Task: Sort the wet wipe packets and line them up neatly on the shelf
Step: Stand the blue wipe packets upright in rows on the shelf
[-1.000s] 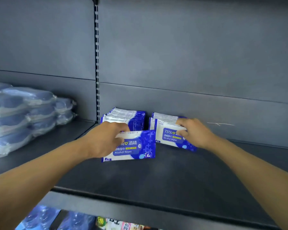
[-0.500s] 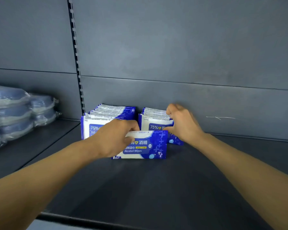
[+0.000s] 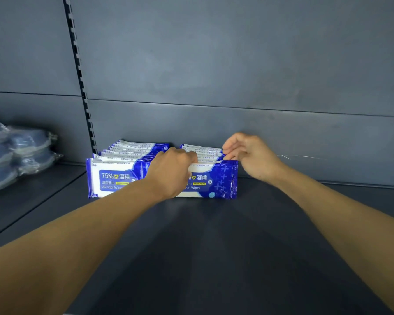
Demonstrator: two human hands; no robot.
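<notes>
1. We've got two rows of wet wipe packets standing upright on the dark grey shelf, pushed back close to the rear wall. They're flat, rectangular soft packs, glossy blue and white plastic film with crimped ends, printed "75%" and "Alcohol Wipes".
2. The left row sits just right of the black slotted upright. Its front packet faces us square, and the white top edges of the ones behind it fan back like file cards.
3. The right row stands just beside it, the two nearly touching. Its front packet is upright, flush with the left row's front.
4. Our left hand is on the top left edge of that front packet, fingers curled over it and pinching it.
5. Our right hand is at the right end of the right row, fingers loosely bent with the tips at the top edges of the packets. Whether it's actually gripping anything, we can't tell.
6. Far left, on the next shelf bay, there's a stack of rounded blue packs in crinkly clear wrap.
7. The back panel is matte grey metal with horizontal seams.
</notes>
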